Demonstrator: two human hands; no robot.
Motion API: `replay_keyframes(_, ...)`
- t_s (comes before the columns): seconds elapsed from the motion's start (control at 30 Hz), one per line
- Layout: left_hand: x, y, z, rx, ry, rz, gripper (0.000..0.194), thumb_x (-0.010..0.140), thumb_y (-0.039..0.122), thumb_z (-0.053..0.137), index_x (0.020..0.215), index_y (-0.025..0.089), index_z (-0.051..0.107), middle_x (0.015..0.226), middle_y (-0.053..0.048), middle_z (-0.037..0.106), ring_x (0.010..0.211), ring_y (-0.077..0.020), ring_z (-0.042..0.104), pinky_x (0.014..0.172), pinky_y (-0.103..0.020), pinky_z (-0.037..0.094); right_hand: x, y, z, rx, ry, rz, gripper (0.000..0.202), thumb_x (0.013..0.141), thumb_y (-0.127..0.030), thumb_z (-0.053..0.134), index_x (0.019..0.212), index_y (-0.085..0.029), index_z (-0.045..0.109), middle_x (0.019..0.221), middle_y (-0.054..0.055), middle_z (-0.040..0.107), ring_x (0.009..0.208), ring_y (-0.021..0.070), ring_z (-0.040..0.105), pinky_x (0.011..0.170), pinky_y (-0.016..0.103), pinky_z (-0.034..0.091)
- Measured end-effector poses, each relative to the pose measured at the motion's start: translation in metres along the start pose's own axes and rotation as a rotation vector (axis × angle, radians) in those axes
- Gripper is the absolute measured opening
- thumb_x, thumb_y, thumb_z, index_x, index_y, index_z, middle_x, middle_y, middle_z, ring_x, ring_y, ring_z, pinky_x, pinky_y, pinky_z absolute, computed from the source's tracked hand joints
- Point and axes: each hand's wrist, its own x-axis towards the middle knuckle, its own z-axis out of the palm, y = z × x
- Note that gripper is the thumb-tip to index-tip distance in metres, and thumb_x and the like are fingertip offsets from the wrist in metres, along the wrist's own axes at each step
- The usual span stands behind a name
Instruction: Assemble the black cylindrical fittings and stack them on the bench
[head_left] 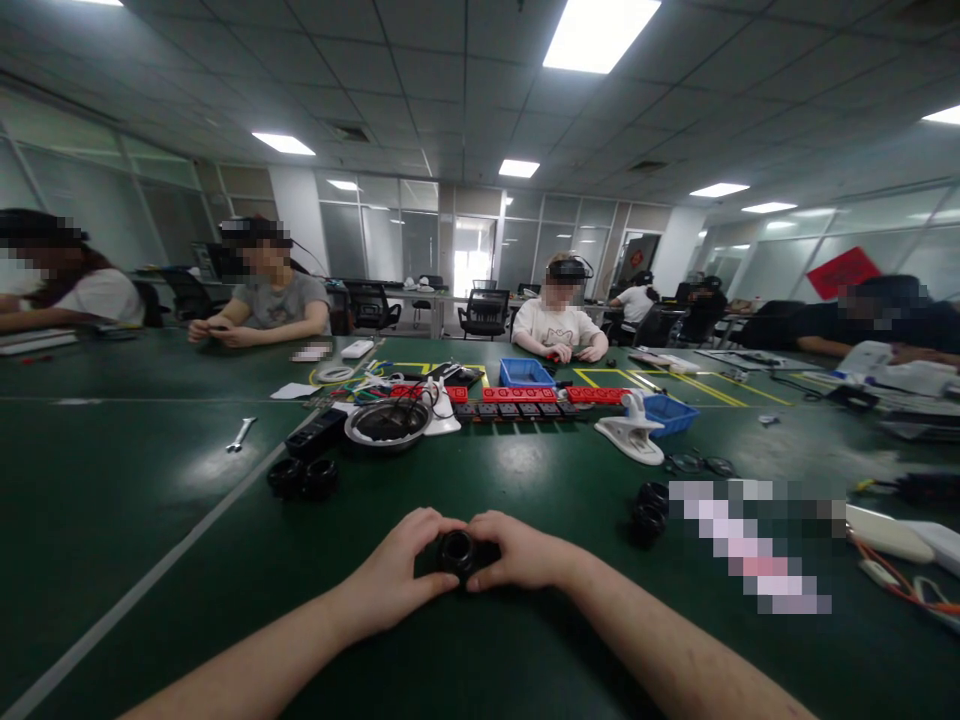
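Observation:
A black cylindrical part (457,547) with a round opening facing up is between my two hands, low in the middle of the view. My left hand (409,567) curves round its left side, thumb in front and fingers behind. On the other side, my right hand (517,552) pinches its right edge, where a darker piece shows between thumb and fingers. Two similar black parts (320,479) stand side by side to the left, and two more (648,522) sit to the right of my right hand.
Beyond the hands are a metal bowl (387,426), white clip stand (631,432), blue trays (526,373) and red strips (519,395). A wrench (241,434) lies left. Glasses (701,464) and orange cables (904,585) lie right. Several people sit round the green table (172,510).

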Motion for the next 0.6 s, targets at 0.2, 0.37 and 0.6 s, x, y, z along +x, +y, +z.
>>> replay_keyframes(0.2, 0.000, -0.001, 0.005, 0.027, 0.051, -0.004, 0.038, 0.067, 0.016, 0.064, 0.104, 0.023, 0.054, 0.095, -0.001, 0.053, 0.093, -0.0209, 0.050, 0.081, -0.032, 0.040, 0.002, -0.006, 0.010, -0.081, 0.094, 0.156, 0.038, 0.058, -0.043, 0.073, 0.079, -0.015, 0.058, 0.070, -0.002, 0.055, 0.064, 0.0132, 0.050, 0.054, 0.021, 0.036)
replay_keyframes(0.37, 0.000, -0.001, 0.012, 0.053, 0.164, -0.060, 0.034, 0.062, 0.013, 0.067, 0.093, 0.021, 0.056, 0.090, -0.001, 0.053, 0.089, -0.0218, 0.050, 0.079, -0.033, 0.041, 0.003, -0.025, 0.023, -0.444, 0.229, 0.279, 0.053, 0.057, -0.062, 0.063, 0.077, -0.013, 0.058, 0.071, 0.007, 0.060, 0.068, 0.0218, 0.053, 0.067, 0.034, 0.038)
replay_keyframes(0.6, 0.001, -0.003, 0.005, 0.026, 0.060, -0.021, 0.041, 0.068, 0.016, 0.064, 0.106, 0.025, 0.054, 0.095, -0.001, 0.054, 0.092, -0.0217, 0.050, 0.081, -0.034, 0.040, 0.000, -0.015, 0.010, -0.141, 0.121, 0.116, 0.057, 0.059, -0.050, 0.070, 0.102, -0.016, 0.056, 0.091, 0.005, 0.058, 0.081, 0.0202, 0.052, 0.071, 0.030, 0.040)
